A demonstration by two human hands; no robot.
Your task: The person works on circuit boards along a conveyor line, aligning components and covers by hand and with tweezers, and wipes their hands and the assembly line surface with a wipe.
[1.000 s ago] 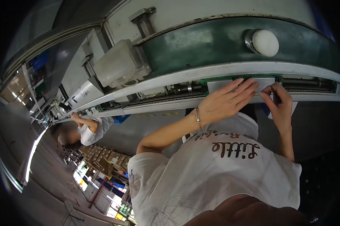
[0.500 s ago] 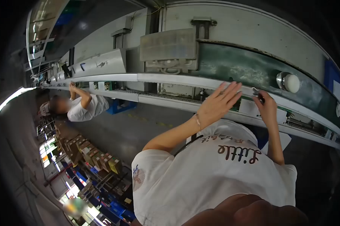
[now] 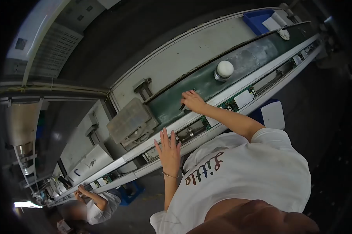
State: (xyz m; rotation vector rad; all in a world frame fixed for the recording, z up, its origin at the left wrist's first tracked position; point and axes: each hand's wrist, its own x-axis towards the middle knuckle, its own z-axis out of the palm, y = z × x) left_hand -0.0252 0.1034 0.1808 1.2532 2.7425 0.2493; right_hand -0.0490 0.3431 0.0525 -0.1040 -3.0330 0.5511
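My right hand (image 3: 193, 102) is closed over the green belt (image 3: 166, 105), around a thin dark tool with two prongs that looks like tweezers (image 3: 182, 107). Most of that tool is hidden by the fingers. My left hand (image 3: 169, 154), with a bracelet at the wrist, is open with its fingers apart beside the metal rail (image 3: 179, 121); nothing is in it. Circuit boards with white parts, such as this circuit board (image 3: 244, 99), lie in the track under and beyond my right forearm. Further along the belt stands a clear jar with a rounded white top (image 3: 224, 69).
A greyish plastic case (image 3: 133, 121) lies at the belt's near left end. At the far right are a blue bin (image 3: 258, 21) and a crumpled white cloth (image 3: 284, 34). Down the line at lower left, a co-worker (image 3: 101, 204) reaches to the rail.
The view has turned along the line. My right hand has moved from the rail's edge to above the belt. My left hand has come away from the boards, its fingers now spread.
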